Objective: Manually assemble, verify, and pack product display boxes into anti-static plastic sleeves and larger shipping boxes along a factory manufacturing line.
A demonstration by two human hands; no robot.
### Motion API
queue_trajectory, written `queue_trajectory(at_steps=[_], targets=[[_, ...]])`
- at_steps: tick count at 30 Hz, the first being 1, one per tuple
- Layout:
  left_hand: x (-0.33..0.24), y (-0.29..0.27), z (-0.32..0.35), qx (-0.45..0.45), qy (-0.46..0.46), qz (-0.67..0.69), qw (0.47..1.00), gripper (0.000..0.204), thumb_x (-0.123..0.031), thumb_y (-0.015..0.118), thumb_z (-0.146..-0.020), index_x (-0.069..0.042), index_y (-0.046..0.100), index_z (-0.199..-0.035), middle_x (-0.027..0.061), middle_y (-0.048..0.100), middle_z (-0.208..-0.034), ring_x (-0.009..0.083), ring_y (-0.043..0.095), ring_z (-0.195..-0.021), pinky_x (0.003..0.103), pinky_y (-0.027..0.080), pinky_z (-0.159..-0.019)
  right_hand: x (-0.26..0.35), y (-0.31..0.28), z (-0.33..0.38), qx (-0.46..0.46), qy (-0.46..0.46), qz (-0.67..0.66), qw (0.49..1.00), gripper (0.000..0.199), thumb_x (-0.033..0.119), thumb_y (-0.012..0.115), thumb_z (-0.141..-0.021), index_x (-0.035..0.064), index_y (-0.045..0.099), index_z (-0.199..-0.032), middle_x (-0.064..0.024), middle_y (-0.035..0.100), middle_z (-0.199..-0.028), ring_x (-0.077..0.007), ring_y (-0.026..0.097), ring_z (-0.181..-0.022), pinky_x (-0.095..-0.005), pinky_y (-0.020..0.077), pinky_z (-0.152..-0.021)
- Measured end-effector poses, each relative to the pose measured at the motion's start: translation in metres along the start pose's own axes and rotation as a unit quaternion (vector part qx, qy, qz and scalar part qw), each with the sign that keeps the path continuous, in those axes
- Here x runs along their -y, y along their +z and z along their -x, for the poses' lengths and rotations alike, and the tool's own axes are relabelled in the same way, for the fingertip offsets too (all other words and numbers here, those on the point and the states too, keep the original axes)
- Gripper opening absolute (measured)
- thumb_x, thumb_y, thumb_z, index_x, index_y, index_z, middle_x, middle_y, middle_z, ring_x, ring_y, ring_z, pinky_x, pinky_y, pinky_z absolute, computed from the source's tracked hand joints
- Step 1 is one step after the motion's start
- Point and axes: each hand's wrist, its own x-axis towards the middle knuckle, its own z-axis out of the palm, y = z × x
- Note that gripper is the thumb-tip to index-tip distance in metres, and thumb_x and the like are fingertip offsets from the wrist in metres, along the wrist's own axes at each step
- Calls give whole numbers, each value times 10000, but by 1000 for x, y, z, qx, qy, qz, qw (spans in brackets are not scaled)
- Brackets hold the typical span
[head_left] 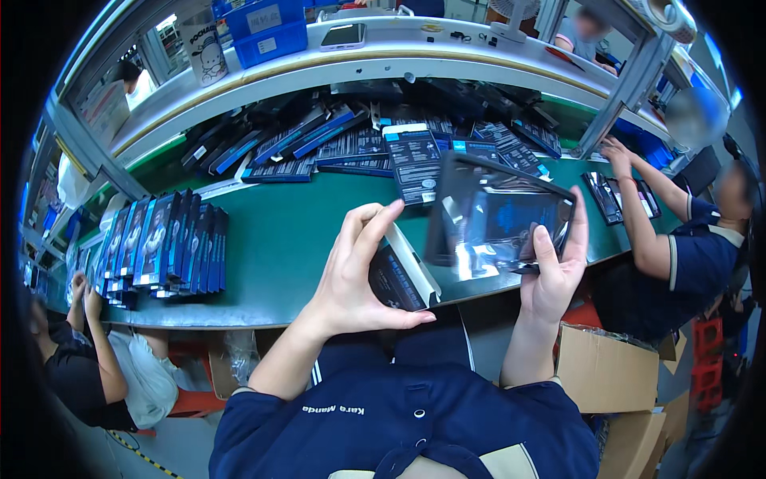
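The left hand holds a dark box in a wide curve, fingers bent round its far side and thumb stretched along its near side. The box's pale edge runs from far to near, slanting rightward as it approaches the person, and faces right; the hand covers part of the box, so I cannot tell its long axis. The right hand grips a tray to the right of the box, thumb on the front and fingers behind. The tray is black-framed and clear, tilted, its long axis running roughly left to right; its left end, somewhat blurred, points toward the box and stands apart from it.

Left of the box, a stack of upright packages stands on the green table. Beyond the box lies a pile of similar packages, heaped at many angles. Right of the box and nearer the person is a carton.
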Motion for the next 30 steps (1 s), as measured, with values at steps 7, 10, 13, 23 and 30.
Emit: queue_trajectory(at_steps=[7,10,13,23,30], targets=[[-8,-12,-4,52,30,-92,994,1210,-449,885,-489,8,358,-1478,177,531,-1232,318,549,-1059,415,415,-898,36,-6,-33,265,11,188,945,743,-61,678,-805,-48,359,-1476,-143,570,-1321,-165,565,-1172,-302,417,-1033],[-14,10,-2,-3,6,-154,988,1186,-400,878,-491,7,360,-1478,160,541,-1233,302,551,-999,410,420,-857,27,18,-28,317,15,241,917,791,-71,685,-770,-4,361,-1489,-163,577,-1348,-197,602,-1159,-306,454,-1005],[-11,32,-6,-121,9,-120,985,1267,-374,907,-487,23,263,-1503,196,523,-1250,340,542,-1037,426,427,-873,9,56,0,382,-189,355,832,573,16,707,-789,-8,535,-1335,-196,637,-1117,-348,635,-918,-383,521,-827],[20,56,28,-275,-108,80,952,733,-199,946,-617,-73,433,-1126,131,526,-1170,234,565,-1064,352,483,-896,-55,67,34,141,177,-60,972,201,57,598,-940,-38,617,-1116,-133,602,-1172,-214,606,-1048,-291,471,-930],[11,31,15,-270,-147,355,883,446,52,625,-910,-95,337,-1217,137,572,-1131,141,562,-1002,273,473,-890,-86,61,36,205,-18,15,978,202,-45,608,-904,-1,520,-1081,-141,598,-1079,-192,599,-981,-292,485,-887]])
